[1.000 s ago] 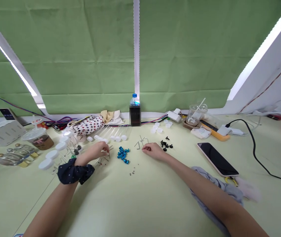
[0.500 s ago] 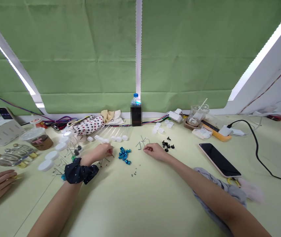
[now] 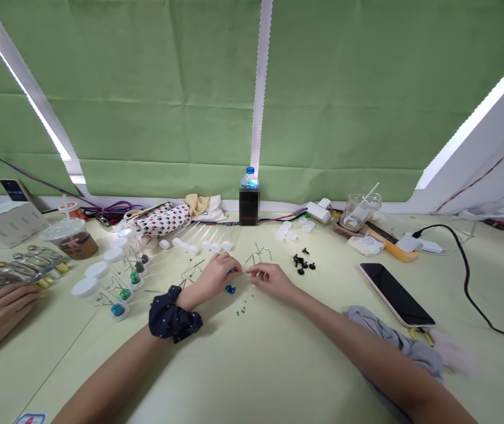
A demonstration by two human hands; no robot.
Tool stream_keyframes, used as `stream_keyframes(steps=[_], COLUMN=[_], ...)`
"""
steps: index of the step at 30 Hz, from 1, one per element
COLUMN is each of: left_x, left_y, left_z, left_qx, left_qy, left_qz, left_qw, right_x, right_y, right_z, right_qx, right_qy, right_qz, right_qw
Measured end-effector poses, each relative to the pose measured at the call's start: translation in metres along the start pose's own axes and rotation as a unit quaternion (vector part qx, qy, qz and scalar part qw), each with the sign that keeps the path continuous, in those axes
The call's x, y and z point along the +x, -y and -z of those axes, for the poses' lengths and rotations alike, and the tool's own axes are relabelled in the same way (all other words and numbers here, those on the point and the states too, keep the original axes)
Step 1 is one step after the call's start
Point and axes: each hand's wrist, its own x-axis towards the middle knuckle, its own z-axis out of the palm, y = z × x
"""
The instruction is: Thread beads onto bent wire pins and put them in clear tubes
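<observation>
The pale tabletop [image 3: 278, 365] runs across your view, its far edge below the green blinds [image 3: 344, 94]. A bottle [image 3: 250, 203] with a blue cap stands near the middle of that far edge. Your left hand [image 3: 219, 273] curls down over the blue pieces, fingers bent; you can't tell from here whether it has gripped one. Your right hand [image 3: 273, 280] lies just beside it, thumb and fingertips drawn together, though whether they pinch anything is too small to tell. Another person's hand [image 3: 6, 315] rests toward the tabletop's left edge. The dark-screened phone [image 3: 397, 294] lies toward the right edge. Bent metal wires [image 3: 259, 254] stand just beyond your right fingers, on the far-edge side. The blue pieces [image 3: 231, 289] lie under and beside your left fingertips. Black pieces [image 3: 299, 261] are scattered right of the wires, and tiny grey bits [image 3: 243, 311] lie nearer you.
</observation>
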Motion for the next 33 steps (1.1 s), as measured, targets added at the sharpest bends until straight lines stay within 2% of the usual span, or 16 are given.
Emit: stream_keyframes(steps=[4, 7, 13, 15, 19, 23, 27, 33], left_x=[-0.003, -0.006, -0.009, -0.011, -0.014, -0.016, -0.016, -0.016], left_y=[-0.011, -0.014, -0.006, 0.000, 0.013, 0.016, 0.012, 0.013], left_z=[-0.017, -0.023, -0.016, -0.009, 0.001, 0.002, 0.000, -0.005], left_qx=[0.007, -0.019, -0.111, -0.105, -0.042, -0.026, -0.053, -0.100], left_qy=[-0.003, -0.012, -0.010, 0.015, 0.079, 0.100, 0.093, 0.029], left_qz=[-0.044, -0.051, -0.008, 0.008, 0.001, -0.011, -0.016, 0.023], left_qw=[0.999, 0.998, 0.994, 0.994, 0.996, 0.995, 0.994, 0.994], right_x=[-0.004, -0.005, -0.004, -0.003, -0.002, -0.002, -0.001, 0.002], right_y=[0.005, 0.003, -0.003, -0.006, -0.011, -0.016, -0.020, -0.025], right_z=[-0.008, -0.010, -0.005, -0.003, 0.003, 0.006, 0.006, 0.007], right_qx=[-0.035, -0.043, -0.031, -0.038, -0.022, 0.011, 0.048, 0.158], right_qy=[-0.002, -0.013, -0.026, -0.039, -0.054, -0.046, -0.036, -0.045], right_qz=[0.046, 0.058, 0.063, 0.049, 0.010, -0.035, -0.065, -0.121], right_qw=[0.998, 0.997, 0.997, 0.997, 0.998, 0.998, 0.996, 0.979])
